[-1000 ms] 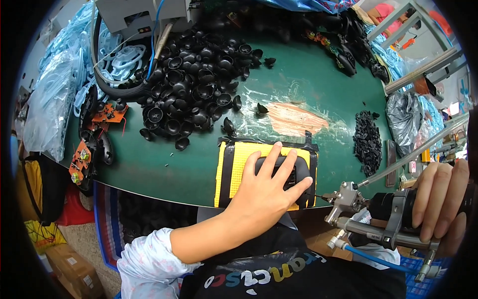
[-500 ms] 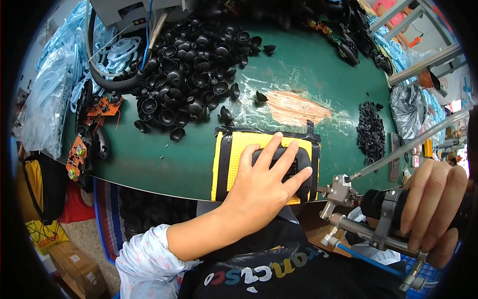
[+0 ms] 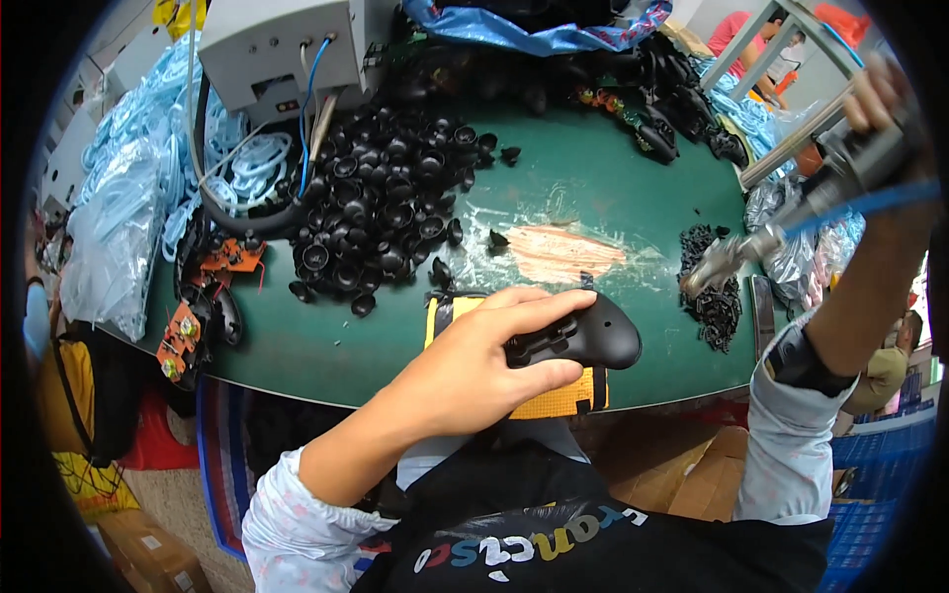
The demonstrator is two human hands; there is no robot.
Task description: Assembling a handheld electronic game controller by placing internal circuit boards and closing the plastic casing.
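Note:
My left hand is closed round a black game controller shell, thumb at the near side and fingers across the far side. The shell is tilted over a yellow pad with black tape strips, at the table's near edge. At the upper right, my raised right hand grips a powered screwdriver with a blue hose. Motion blurs that hand and the tool. The screwdriver's metal nose points down and left, above a heap of small black parts.
Many black cup-shaped pieces are heaped on the green table. Orange circuit boards lie at the left edge, below bagged light-blue parts. A grey machine box stands behind. Another person sits at the far right.
My right hand has swung the screwdriver up and away from the pad. My left hand has gone from lying over the shell on the pad to gripping it, and the shell has turned and tilted.

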